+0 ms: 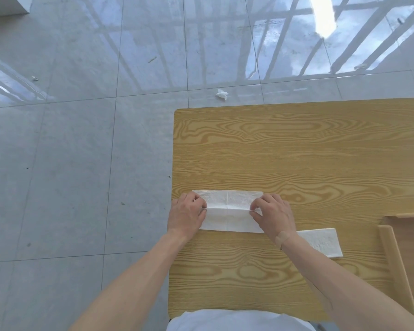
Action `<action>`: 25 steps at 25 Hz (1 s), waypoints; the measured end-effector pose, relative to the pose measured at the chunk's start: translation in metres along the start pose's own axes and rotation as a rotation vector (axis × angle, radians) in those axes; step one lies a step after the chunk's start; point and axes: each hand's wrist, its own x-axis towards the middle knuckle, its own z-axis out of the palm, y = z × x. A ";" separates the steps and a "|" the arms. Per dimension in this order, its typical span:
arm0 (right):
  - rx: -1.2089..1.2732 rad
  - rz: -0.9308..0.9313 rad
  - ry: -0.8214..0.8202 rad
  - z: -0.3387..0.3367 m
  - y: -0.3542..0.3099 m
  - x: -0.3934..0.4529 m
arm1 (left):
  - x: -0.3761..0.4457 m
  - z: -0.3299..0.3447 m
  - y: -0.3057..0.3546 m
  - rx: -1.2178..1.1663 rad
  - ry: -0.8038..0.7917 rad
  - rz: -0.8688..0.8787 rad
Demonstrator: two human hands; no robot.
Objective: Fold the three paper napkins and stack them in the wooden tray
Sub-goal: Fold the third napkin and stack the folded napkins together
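Note:
A white paper napkin lies flat near the left edge of the wooden table, with a crease running across its middle. My left hand pinches the napkin's left end at the crease. My right hand pinches its right end at the same crease. A second napkin, folded into a narrow strip, lies to the right, partly hidden under my right forearm. The wooden tray stands at the right edge of the view, cut off by the frame. No napkin shows in the visible part of the tray.
The table's left edge runs just beside my left hand, with grey tiled floor beyond. A crumpled white tissue lies on the floor behind the table. Bare tabletop stretches behind the napkin.

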 end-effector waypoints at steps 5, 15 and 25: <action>0.062 -0.006 0.041 -0.008 0.000 -0.007 | -0.004 -0.008 0.002 -0.087 0.033 0.028; 0.327 0.097 0.054 -0.022 0.000 -0.028 | -0.019 -0.020 0.006 -0.394 0.029 -0.053; 0.385 0.213 -0.086 -0.002 -0.009 -0.012 | -0.012 -0.010 -0.011 -0.471 -0.028 -0.335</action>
